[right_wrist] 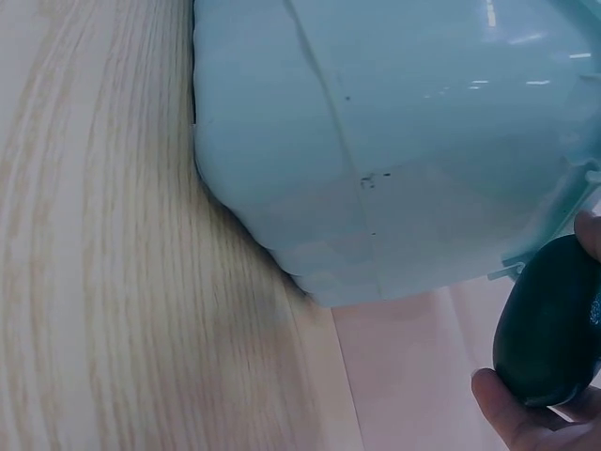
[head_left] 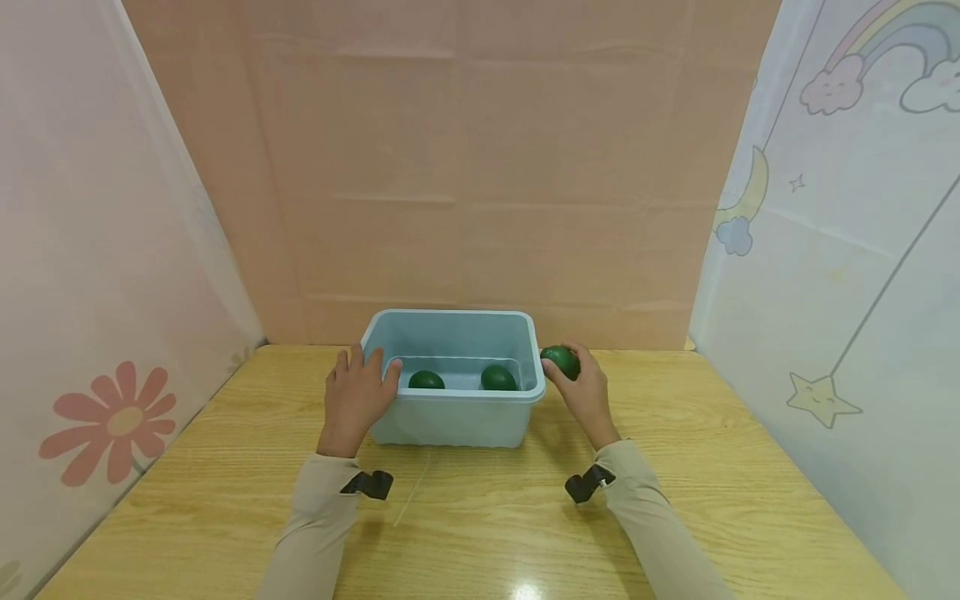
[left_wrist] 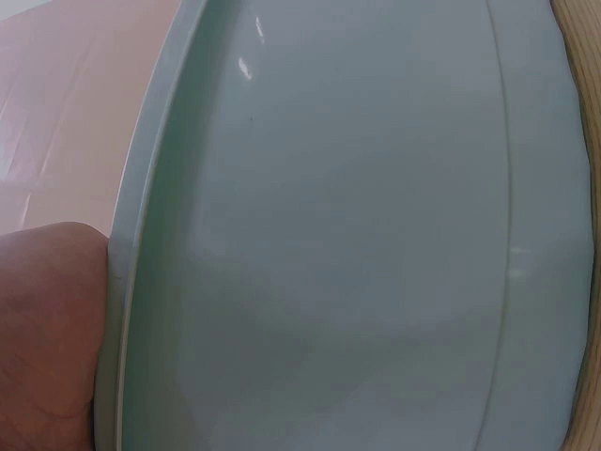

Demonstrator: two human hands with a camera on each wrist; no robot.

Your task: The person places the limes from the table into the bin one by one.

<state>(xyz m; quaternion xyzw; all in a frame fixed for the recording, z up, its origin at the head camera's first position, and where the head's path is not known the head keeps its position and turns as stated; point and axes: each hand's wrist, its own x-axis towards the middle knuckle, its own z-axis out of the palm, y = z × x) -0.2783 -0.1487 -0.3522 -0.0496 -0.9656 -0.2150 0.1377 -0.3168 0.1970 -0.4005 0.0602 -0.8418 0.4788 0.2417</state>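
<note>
A pale blue plastic bin [head_left: 453,421] stands on the table. My left hand [head_left: 357,398] holds its front left corner, with the thumb over the rim; in the left wrist view part of that hand [left_wrist: 47,338] lies against the rim. Just outside the bin's right side, my right hand [head_left: 587,396] pinches a dark green, smooth avocado [head_left: 561,361] at about rim height. The same avocado [right_wrist: 549,324] shows between thumb and fingers in the right wrist view. Inside the bin lie two more avocados, one on the left [head_left: 426,380] and one on the right [head_left: 498,378], partly hidden by the front wall.
The wooden table [head_left: 465,533] extends in front of the bin and to both sides. A brown paper-like backdrop [head_left: 480,167] rises behind it. Printed cloth walls flank the left [head_left: 112,250] and right [head_left: 847,292].
</note>
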